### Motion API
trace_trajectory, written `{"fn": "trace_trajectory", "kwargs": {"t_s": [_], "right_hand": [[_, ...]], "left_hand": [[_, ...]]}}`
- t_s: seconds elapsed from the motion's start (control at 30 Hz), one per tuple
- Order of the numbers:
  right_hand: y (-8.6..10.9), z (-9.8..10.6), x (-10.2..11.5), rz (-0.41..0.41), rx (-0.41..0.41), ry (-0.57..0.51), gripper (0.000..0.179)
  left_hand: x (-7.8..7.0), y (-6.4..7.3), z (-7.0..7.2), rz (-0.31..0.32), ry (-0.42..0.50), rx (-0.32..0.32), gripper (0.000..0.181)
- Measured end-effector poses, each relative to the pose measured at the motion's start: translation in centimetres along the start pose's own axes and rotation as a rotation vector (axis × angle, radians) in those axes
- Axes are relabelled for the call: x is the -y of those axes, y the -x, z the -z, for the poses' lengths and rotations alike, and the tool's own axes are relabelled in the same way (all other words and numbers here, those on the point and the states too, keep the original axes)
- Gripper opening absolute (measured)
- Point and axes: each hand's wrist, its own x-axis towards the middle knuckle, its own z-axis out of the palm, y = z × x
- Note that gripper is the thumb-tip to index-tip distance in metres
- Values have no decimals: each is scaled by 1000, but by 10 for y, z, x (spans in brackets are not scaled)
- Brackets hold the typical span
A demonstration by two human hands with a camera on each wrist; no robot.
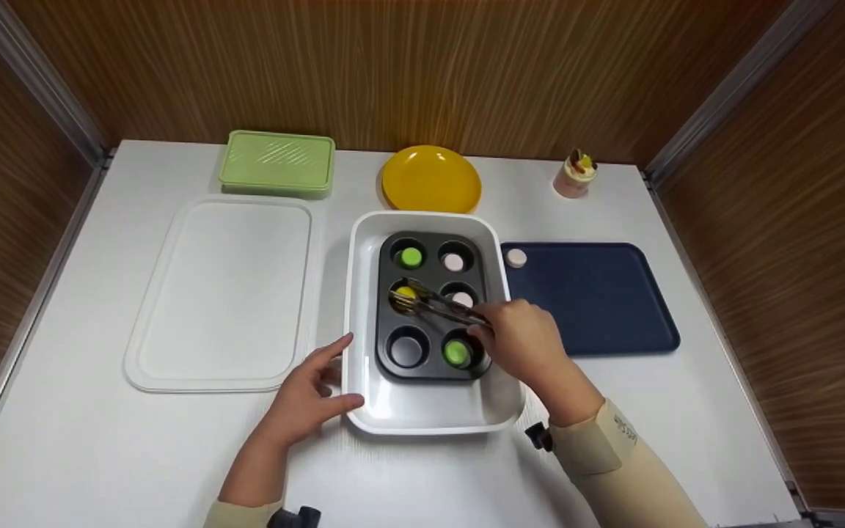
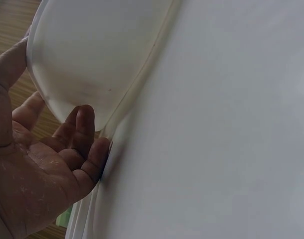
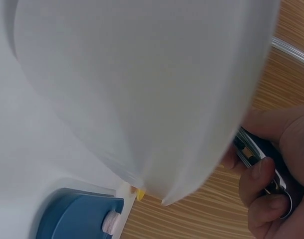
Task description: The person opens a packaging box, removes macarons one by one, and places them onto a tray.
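My right hand (image 1: 525, 341) grips a pair of metal tongs (image 1: 455, 314); their tips are at the yellow piece (image 1: 405, 295) in the middle-left cup of a dark muffin tin (image 1: 430, 380). Whether the tips pinch it, I cannot tell. The tin lies inside a white bin (image 1: 430, 424). Green pieces (image 1: 411, 257) sit in the top-left and bottom-right cups, pale pink ones (image 1: 453, 262) in the top-right and middle-right; the bottom-left cup is bare. With thumb and index fingertips, my left hand (image 1: 304, 402) touches the bin's left rim, other fingers loosely bent beside its wall (image 2: 87, 74).
Left of the bin lies a white lid (image 1: 221, 293). A dark blue tray (image 1: 598, 301) is on the right, with a pale pink piece (image 1: 516, 257) at its corner. Behind stand a green lidded box (image 1: 277, 161), a yellow plate (image 1: 431, 180) and a dessert cup (image 1: 574, 176).
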Motion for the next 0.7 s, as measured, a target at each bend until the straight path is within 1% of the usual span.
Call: {"fn": "trace_trajectory", "kwargs": {"t_s": [0.3, 0.6, 0.7], "right_hand": [[3, 5, -1, -6, -19, -28, 8], [5, 8, -5, 0, -44, -33, 11], [6, 10, -7, 6, -61, -36, 12]], "left_hand": [[-1, 0, -1, 26, -15, -13, 89], [1, 1, -1, -23, 0, -10, 88], [1, 1, -1, -28, 4, -6, 88]]}}
